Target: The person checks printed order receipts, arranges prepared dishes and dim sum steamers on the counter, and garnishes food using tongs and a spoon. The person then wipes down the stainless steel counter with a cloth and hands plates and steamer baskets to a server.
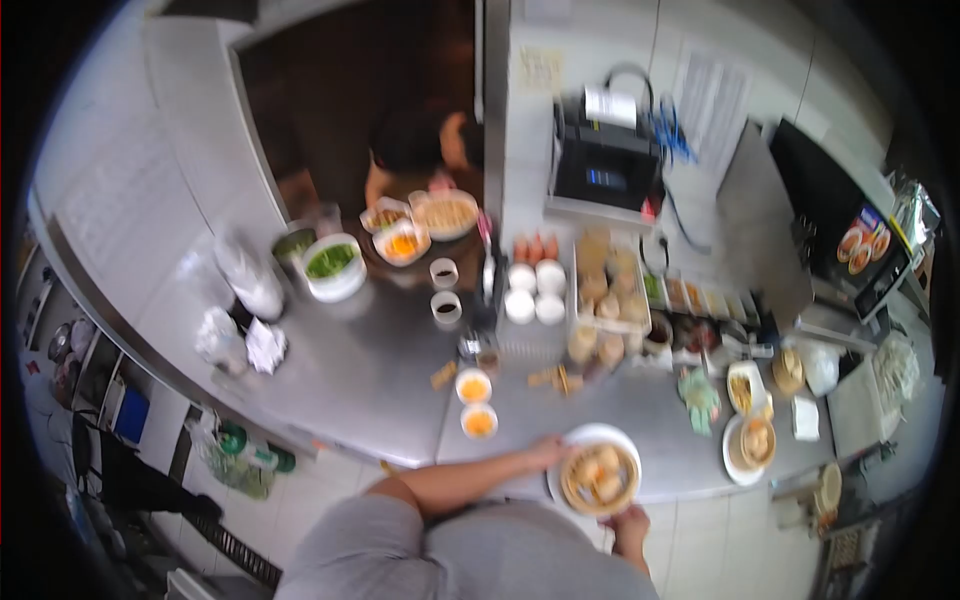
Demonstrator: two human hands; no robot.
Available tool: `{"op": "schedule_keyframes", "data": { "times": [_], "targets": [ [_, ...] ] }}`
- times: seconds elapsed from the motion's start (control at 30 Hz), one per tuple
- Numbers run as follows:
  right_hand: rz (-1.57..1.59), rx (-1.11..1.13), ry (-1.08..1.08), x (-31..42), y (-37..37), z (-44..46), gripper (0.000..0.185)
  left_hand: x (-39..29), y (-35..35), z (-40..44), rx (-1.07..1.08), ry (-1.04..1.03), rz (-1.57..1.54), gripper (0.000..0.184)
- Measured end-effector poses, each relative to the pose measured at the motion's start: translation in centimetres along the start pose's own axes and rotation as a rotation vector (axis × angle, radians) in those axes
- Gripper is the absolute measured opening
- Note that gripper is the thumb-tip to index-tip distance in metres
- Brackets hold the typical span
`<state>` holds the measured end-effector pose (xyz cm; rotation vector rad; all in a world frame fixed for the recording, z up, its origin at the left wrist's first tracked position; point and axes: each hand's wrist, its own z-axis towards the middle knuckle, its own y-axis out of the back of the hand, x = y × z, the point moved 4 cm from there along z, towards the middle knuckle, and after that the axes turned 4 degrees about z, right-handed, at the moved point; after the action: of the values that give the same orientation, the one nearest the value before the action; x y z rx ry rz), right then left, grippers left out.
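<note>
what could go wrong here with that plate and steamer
The white plate, with the left hand and right hand at opposite sides, is seen at the counter's front edge; if the hold slips, it might tip off.

The bamboo steamer sits on the plate, so a tilt could slide it and spill the dumplings.

The left forearm appears close to the nearer orange-filled cup; a careless swing might knock it.

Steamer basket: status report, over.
Left hand on white plate's rim; right hand at near edge. Steamer basket on plate, open, food inside. Orange-filled cups to the left, clear of it.
</note>
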<state>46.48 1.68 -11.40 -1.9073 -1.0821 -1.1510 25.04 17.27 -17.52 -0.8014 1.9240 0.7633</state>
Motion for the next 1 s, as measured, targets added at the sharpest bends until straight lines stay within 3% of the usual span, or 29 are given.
{"op": "schedule_keyframes", "data": {
  "times": [0.03, 0.07, 0.1, 0.17, 0.3, 0.43, 0.5, 0.57, 0.63, 0.73, 0.83, 0.87, 0.97, 1.0],
  "targets": [
    [0.012, 0.05, 0.033, 1.5, -1.1, -0.5, 0.016, -1.4, 0.2, -2.4, -0.07, -0.125, -0.208, 0.053],
    [-0.031, 0.094, 0.0, 2.3, -2.2, -0.4, 0.018, -1.3, 1.1, -3.9, -0.268, -0.003, -0.196, 0.051],
    [-0.062, 0.115, -0.027, 3.0, -3.3, -0.5, 0.024, -2.3, 2.0, -5.8, -0.323, 0.043, -0.227, 0.046],
    [-0.089, 0.194, -0.053, 4.1, -5.8, -0.5, 0.026, 2.5, 2.9, -5.8, -0.483, 0.008, -0.316, 0.035],
    [-0.166, 0.396, -0.074, 5.4, -11.2, -0.5, 0.029, 1.8, 5.5, -11.9, -0.632, -0.135, -0.9, 0.021],
    [-0.272, 0.678, -0.18, 5.7, -16.6, 1.2, 0.023, 1.5, 9.5, -18.3, -0.773, -0.1, -0.839, 0.02],
    [-0.637, 0.531, 0.115, 6.1, -18.4, 4.7, 0.021, 3.5, 11.4, -20.6, -0.84, -0.074, -0.908, 0.019],
    [-0.906, 0.338, 0.677, 7.0, -20.6, 7.6, 0.023, 5.2, 13.0, -22.8, -0.905, -0.064, -0.987, 0.019],
    [-1.085, 0.263, 0.887, 7.7, -23.8, 9.0, 0.02, 6.5, 14.6, -24.9, -0.964, -0.074, -1.078, 0.018],
    [-1.471, 0.227, 0.847, 4.7, -26.8, 13.1, 0.02, 9.0, 17.5, -27.6, -1.069, -0.019, -1.013, 0.02],
    [-1.601, 0.304, 0.985, 4.6, -27.4, 13.9, 0.019, 11.2, 20.3, -29.5, -1.133, 0.021, -0.942, 0.024],
    [-1.528, 0.302, 0.998, 5.3, -27.3, 13.4, 0.014, 11.8, 21.3, -29.9, -1.141, 0.031, -0.918, 0.024],
    [-1.021, 0.197, 1.309, 8.4, -28.3, 9.6, 0.009, 15.0, 24.2, -31.2, -1.211, 0.062, -0.872, 0.022],
    [-0.805, 0.261, 1.079, 8.3, -29.2, 8.6, 0.009, 16.3, 25.3, -31.2, -1.238, 0.068, -0.862, 0.022]
  ]
}}
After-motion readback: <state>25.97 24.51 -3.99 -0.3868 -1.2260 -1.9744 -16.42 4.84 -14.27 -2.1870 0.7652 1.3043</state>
